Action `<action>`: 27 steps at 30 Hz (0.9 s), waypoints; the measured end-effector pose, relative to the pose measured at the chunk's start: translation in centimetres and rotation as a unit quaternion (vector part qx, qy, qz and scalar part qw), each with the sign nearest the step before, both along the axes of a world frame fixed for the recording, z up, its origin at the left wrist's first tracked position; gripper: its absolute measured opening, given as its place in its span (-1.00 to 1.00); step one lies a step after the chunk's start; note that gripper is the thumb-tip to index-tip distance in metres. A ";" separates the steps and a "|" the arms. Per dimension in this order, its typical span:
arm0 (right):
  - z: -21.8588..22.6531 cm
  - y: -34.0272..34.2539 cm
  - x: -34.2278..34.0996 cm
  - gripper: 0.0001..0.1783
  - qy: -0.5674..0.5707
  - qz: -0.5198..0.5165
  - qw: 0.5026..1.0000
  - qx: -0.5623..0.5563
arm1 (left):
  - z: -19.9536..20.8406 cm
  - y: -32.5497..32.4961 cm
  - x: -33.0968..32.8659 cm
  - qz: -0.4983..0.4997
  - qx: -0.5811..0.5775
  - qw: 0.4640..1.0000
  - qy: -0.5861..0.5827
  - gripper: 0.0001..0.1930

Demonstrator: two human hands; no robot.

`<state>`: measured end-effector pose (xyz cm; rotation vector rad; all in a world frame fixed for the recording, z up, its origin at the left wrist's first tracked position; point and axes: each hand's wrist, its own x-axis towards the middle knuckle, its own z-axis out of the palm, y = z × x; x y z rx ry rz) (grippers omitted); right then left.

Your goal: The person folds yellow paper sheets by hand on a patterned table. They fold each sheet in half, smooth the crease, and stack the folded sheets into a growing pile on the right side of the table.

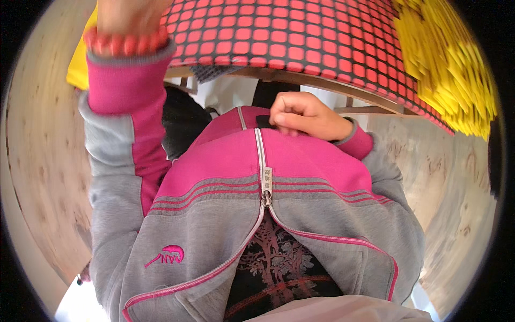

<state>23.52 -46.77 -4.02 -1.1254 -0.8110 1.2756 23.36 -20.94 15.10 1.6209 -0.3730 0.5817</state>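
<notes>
My left hand (131, 12) reaches up at the top left, over the near edge of the table with the red and black checked cloth (273, 35). Its fingers are cut off by the picture's edge, so I cannot see what they do. A bracelet of red beads (127, 44) circles that wrist. In front of my belly, my right hand (306, 114) rests against my pink and grey jacket (316, 161), its fingers loosely curled into a fist. Nothing shows in it. A small dark patch (264, 122) lies beside its fingertips.
A thick stack of folded yellow pieces (448, 70) lies at the table's right end. More yellow material (80, 56) shows at the far left, behind my sleeve. Wooden rails (322, 86) run below the cloth's edge. Pale wood-patterned flooring (45, 161) lies on both sides.
</notes>
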 end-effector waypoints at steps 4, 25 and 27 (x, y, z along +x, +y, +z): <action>-6.4 4.9 -2.6 -0.80 -0.184 -0.027 0.982 0.018 | -5.6 3.8 -8.9 0.072 -0.094 0.993 0.017 -0.72; -12.8 19.1 1.5 -0.66 -0.815 -0.198 0.541 -0.062 | -14.9 13.5 -23.2 0.426 -0.123 0.893 -0.076 -0.87; -12.9 19.5 1.7 -0.67 -0.776 -0.227 0.585 -0.064 | -15.2 14.7 -24.0 0.446 -0.123 0.883 -0.079 -0.87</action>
